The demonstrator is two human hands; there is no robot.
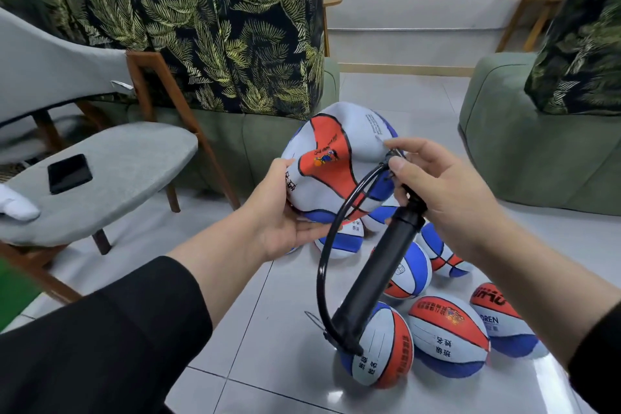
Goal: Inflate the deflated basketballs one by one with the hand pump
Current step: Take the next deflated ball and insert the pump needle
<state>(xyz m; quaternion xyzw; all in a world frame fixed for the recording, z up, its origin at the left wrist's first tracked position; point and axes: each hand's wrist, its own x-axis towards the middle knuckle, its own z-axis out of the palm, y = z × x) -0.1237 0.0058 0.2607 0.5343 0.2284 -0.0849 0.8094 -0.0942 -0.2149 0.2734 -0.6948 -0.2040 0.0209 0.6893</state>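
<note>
the left hand (280, 212) grips the deflated basketball (339, 158) from its 8 o'clock side, thumb on the upper surface and fingers curled beneath, holding it raised above the floor (255, 329). the ball is crumpled, with white, orange and blue panels. the right hand (443, 191) is at the ball's 3 o'clock edge: thumb and forefinger pinch the hose tip (391, 156) against the ball's surface, while the remaining fingers curl round the top of the hand pump (379, 265). the pump body is black and slants from the right hand down toward 7 o'clock; its black hose (331, 245) loops from the lower end up to the pinched tip. further basketballs (448, 334) lie grouped on the tiled floor at 5 o'clock of the held ball, directly below the pump. a grey chair (111, 175) at 9 o'clock carries a dark phone (69, 173). a green sofa (262, 141) with a leaf-print cushion (215, 33) stands at 11 o'clock
</note>
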